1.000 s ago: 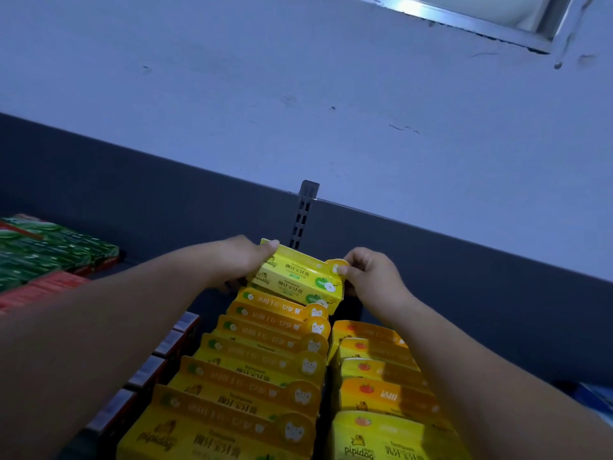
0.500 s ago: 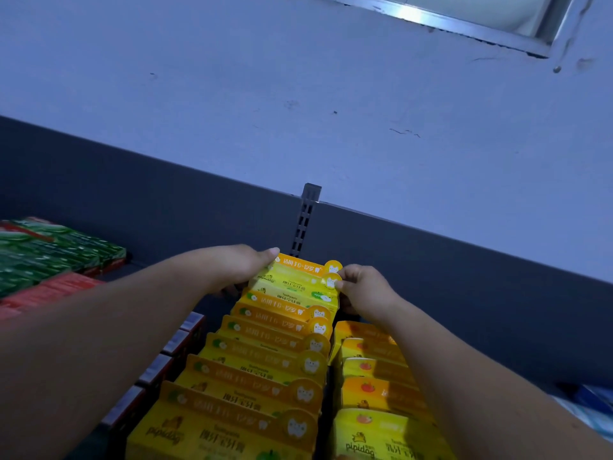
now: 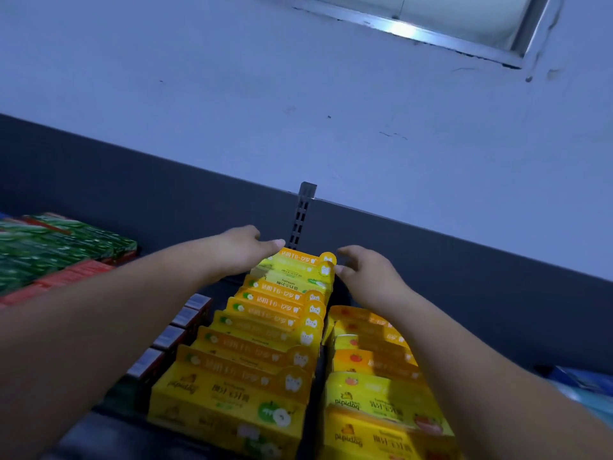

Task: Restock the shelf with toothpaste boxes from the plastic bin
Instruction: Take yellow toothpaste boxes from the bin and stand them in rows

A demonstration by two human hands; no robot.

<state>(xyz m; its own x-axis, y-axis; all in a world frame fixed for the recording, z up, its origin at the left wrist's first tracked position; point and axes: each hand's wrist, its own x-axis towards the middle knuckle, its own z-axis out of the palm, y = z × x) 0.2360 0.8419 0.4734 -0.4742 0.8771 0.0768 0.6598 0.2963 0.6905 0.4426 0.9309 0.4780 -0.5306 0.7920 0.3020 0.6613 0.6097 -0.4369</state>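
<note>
A row of yellow toothpaste boxes [image 3: 265, 330] with green apple marks runs from the shelf front to the dark back panel [image 3: 431, 260]. The rearmost box [image 3: 295, 265] stands in the row at the back. My left hand [image 3: 245, 249] rests at that box's left end, fingers stretched over its top corner. My right hand [image 3: 365, 270] hovers just off the box's right end, fingers spread and holding nothing. A second row of yellow and orange boxes [image 3: 368, 370] lies under my right forearm. The plastic bin is out of view.
Green boxes [image 3: 56, 244] and red boxes [image 3: 66, 277] are stacked at the left. Dark boxes [image 3: 172, 333] stand in a row left of the yellow ones. A slotted metal upright [image 3: 302, 214] rises behind the row. Blue packs [image 3: 583, 386] sit at the right edge.
The box held tilted above the row has been set down at the row's back. My right hand has let go and opened; my left hand's fingers have flattened over the box's corner.
</note>
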